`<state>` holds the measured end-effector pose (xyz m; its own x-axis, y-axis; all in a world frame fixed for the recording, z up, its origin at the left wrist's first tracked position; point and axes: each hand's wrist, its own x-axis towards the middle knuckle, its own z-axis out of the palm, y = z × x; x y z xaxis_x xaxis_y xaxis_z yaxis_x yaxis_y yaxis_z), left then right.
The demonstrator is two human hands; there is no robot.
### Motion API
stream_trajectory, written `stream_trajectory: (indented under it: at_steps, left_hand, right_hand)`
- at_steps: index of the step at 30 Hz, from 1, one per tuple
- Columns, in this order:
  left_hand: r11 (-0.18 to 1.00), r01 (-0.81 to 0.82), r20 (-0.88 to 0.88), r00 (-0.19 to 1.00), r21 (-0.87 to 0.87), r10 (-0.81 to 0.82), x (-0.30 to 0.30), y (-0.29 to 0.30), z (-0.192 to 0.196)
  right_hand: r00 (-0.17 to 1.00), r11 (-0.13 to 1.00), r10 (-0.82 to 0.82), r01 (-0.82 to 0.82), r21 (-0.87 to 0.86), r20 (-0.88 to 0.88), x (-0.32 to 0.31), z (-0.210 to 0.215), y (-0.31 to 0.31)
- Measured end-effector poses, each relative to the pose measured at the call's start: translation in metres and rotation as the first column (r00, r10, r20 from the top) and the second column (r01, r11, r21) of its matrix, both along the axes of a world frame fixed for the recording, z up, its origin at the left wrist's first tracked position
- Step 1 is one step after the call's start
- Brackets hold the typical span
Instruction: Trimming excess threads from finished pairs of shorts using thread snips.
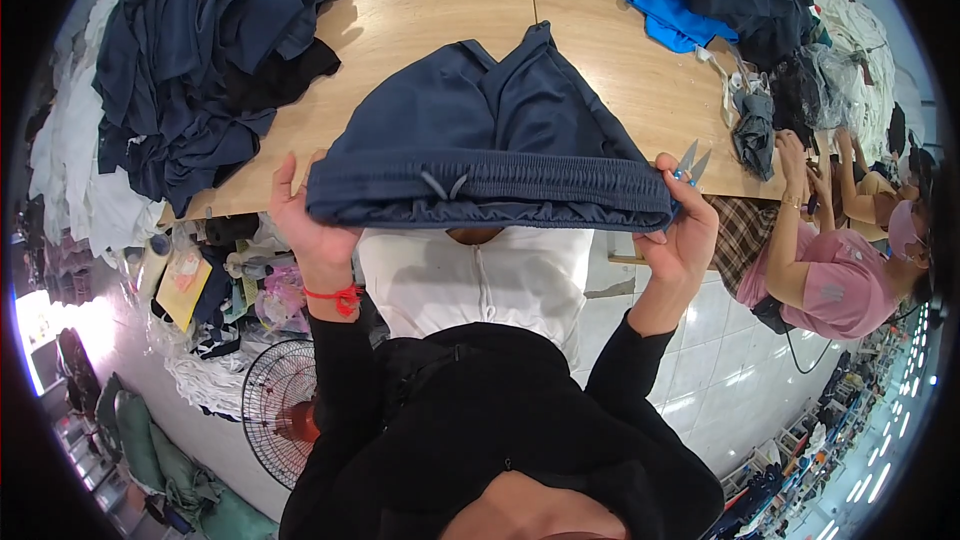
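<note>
A pair of dark navy shorts [480, 130] with an elastic waistband and grey drawstring lies partly on the wooden table [430, 0], its waistband stretched wide at the table's near edge. My left hand [305, 225] grips the waistband's left end; a red cord circles that wrist. My right hand [685, 230] grips the right end and also holds small snips [692, 162], whose blades stick up above the fingers.
A heap of navy and black garments [210, 50] covers the table's left. More dark clothes and a blue piece [675, 10] lie at the far right. Another person in a pink top [830, 275] works at the right. A floor fan [280, 420] stands lower left.
</note>
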<state>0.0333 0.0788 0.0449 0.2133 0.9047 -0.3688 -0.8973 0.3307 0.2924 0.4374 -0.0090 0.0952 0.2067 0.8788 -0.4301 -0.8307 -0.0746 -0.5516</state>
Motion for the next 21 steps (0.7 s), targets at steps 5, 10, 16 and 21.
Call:
stream_trajectory:
  at_steps: [5,10,16,21]
  left_hand:
    - [0.924,0.186,-0.887,0.394,0.335,0.243,0.068,-0.007,-0.002]
    - [0.507,0.652,-0.82,0.37,0.564,0.435,0.14,-0.014,0.027]
    - [0.554,0.767,-0.763,0.558,0.325,-0.326,0.136,-0.002,0.02]
    - [0.739,0.634,-0.324,0.765,0.228,-0.557,0.13,-0.017,0.034]
  right_hand:
    - [0.993,0.997,0.069,-0.067,0.032,-0.091,-0.013,-0.011,0.015]
    - [0.986,0.988,0.157,-0.156,0.009,-0.062,-0.04,0.003,0.023]
    - [0.936,0.975,0.194,-0.216,0.043,0.294,-0.045,0.015,0.021]
    - [0.854,0.967,0.219,-0.256,0.015,0.472,-0.068,0.018,0.022]
